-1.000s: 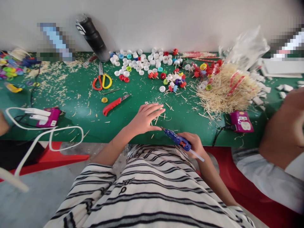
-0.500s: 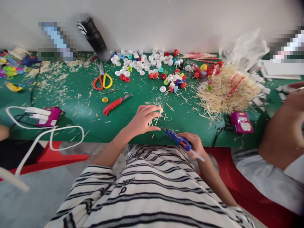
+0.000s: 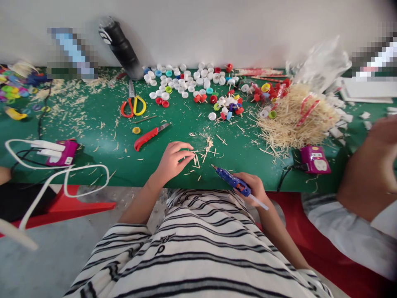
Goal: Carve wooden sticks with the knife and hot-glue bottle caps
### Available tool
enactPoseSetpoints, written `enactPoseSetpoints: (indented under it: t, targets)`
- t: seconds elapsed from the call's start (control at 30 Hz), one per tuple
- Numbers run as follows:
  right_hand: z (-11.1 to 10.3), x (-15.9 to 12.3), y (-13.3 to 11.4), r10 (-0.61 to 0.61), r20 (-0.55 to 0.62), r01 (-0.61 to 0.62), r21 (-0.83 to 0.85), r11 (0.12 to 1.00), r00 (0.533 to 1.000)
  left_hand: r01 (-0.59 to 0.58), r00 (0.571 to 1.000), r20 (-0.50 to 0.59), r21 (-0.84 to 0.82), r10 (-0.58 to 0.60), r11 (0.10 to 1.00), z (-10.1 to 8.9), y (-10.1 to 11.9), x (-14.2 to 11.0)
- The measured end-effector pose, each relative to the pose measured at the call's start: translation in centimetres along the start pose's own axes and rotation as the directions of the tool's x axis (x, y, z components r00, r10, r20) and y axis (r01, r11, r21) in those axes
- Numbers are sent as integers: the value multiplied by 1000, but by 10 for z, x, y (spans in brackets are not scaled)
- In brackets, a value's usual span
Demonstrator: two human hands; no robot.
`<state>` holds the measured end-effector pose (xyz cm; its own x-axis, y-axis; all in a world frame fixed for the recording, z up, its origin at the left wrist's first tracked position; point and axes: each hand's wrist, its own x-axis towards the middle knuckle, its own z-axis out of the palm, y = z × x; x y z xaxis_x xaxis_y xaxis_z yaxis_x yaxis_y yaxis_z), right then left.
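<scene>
My left hand (image 3: pixel 172 160) rests on the green table (image 3: pixel 102 132) near its front edge, fingers curled and pinched on a few short wooden sticks (image 3: pixel 196 159) from a small scatter. My right hand (image 3: pixel 253 188) is at the table's front edge, closed round a blue glue gun (image 3: pixel 231 181) whose nozzle points left toward the sticks. A glue stick pokes out of the gun's back end.
Red utility knife (image 3: pixel 150 136), red-and-yellow scissors (image 3: pixel 133 105), several plastic bottle caps (image 3: pixel 186 85), a big heap of wooden sticks (image 3: pixel 294 118), two magenta power sockets (image 3: pixel 314 159), a black bottle (image 3: pixel 121 47). Another person's arm (image 3: pixel 369 174) reaches in at right.
My left hand has drawn back toward me and its fingers have curled from spread flat into a pinch on the sticks. The right hand with the glue gun has stayed put.
</scene>
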<state>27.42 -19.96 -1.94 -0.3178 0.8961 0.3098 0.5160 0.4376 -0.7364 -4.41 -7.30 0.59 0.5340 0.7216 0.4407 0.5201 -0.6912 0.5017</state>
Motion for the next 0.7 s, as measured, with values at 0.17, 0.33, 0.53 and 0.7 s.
enactPoseSetpoints:
  t: [0.17, 0.33, 0.53, 0.7]
  targets:
    - [-1, 0, -3, 21, -1, -21, 5, 1000, 1000, 106, 991, -76, 2, -106, 994, -9, -9, -15]
    - [-1, -1, -4, 72, -12, -71, 6, 997, 997, 165, 986, -21, 160, -164, 973, -20, -21, -39]
    - [-2, 0, -7, 234, -106, -228, 58, 972, 967, 212, 955, 128, 340, -269, 916, -16, -11, -69]
    - [-3, -2, -3, 362, -139, -329, 213, 920, 922, 134, 950, 215, 378, -227, 916, 2, 5, -60]
